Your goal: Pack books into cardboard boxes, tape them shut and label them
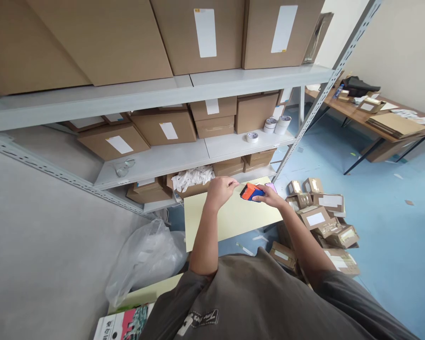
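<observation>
My right hand (pixel 268 196) is wrapped around a boxy orange and blue hand tool (pixel 254 192) with a dark end facing my left hand. The tool's exact kind is not clear. Just left of it, my left hand (pixel 221 191) is closed in a pinch. Something thin and pale seems to run from those fingertips toward the tool, too fine to make out. Both hands are over a pale yellow board (pixel 230 219). A flat pinkish-purple thing (pixel 271 188) shows in part behind my right hand.
Ahead rises a grey metal shelf rack (pixel 156 163) with cardboard boxes (pixel 219 38) and white tape rolls (pixel 252 137). Small cartons (pixel 315 218) are piled on the floor at right. A clear plastic bag (pixel 147 255) lies at left. A wooden table (pixel 354 113) stands farther right.
</observation>
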`<state>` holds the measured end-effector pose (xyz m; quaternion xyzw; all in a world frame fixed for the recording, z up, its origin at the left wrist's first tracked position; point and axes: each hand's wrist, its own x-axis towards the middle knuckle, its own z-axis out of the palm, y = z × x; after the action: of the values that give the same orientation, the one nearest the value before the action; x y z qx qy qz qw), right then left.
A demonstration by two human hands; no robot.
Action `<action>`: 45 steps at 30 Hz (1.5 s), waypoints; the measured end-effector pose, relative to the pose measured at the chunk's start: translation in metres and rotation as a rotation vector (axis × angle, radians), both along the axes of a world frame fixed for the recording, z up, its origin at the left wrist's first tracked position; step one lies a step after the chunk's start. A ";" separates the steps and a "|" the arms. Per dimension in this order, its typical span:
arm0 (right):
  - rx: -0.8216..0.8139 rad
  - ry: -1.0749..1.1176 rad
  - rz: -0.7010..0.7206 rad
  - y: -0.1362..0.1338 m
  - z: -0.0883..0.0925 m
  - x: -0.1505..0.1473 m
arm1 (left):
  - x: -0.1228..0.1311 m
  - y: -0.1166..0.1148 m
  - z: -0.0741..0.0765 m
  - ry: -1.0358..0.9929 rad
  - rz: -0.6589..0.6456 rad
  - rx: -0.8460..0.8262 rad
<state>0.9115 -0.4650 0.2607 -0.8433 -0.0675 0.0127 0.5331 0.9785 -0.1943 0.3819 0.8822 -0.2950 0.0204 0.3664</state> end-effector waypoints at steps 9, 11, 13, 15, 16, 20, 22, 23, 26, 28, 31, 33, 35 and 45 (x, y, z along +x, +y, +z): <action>0.061 -0.010 -0.006 0.015 -0.002 0.014 | -0.008 0.020 -0.019 -0.292 0.140 -0.066; 0.060 -0.013 -0.002 0.020 0.001 0.019 | -0.009 0.023 -0.020 -0.363 0.146 -0.087; 0.049 -0.018 -0.005 0.023 0.005 0.023 | -0.008 0.029 -0.021 -0.408 0.139 -0.115; 0.034 -0.028 -0.013 0.025 0.008 0.026 | -0.006 0.037 -0.022 -0.426 0.157 -0.163; 0.026 -0.035 -0.019 0.025 0.009 0.027 | -0.004 0.041 -0.023 -0.426 0.177 -0.190; -0.019 -0.056 -0.056 0.026 0.007 0.026 | 0.003 0.057 -0.024 -0.390 0.207 -0.233; -0.037 -0.074 -0.060 0.026 0.003 0.025 | 0.006 0.061 -0.024 -0.357 0.185 -0.207; -0.042 -0.090 -0.060 0.027 0.000 0.025 | 0.008 0.063 -0.023 -0.343 0.185 -0.192; -0.053 -0.148 -0.060 0.028 -0.011 0.029 | 0.009 0.062 -0.023 -0.335 0.214 -0.158; -0.079 -0.191 -0.066 0.026 -0.018 0.035 | 0.008 0.058 -0.023 -0.332 0.230 -0.130; -0.179 -0.271 -0.129 0.016 -0.026 0.053 | 0.004 0.047 -0.026 -0.262 0.312 -0.084; -0.264 -0.330 -0.196 0.006 -0.027 0.070 | 0.002 0.037 -0.029 -0.184 0.391 -0.051; -0.323 -0.391 -0.251 -0.003 -0.025 0.090 | -0.001 0.024 -0.032 -0.125 0.430 -0.026; -0.414 -0.532 -0.390 -0.026 -0.025 0.199 | -0.024 -0.073 -0.057 0.059 0.477 -0.109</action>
<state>1.1109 -0.4910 0.2353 -0.9037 -0.0377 -0.2949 0.3081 0.9545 -0.2675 0.3254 0.9060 -0.0662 0.0964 0.4068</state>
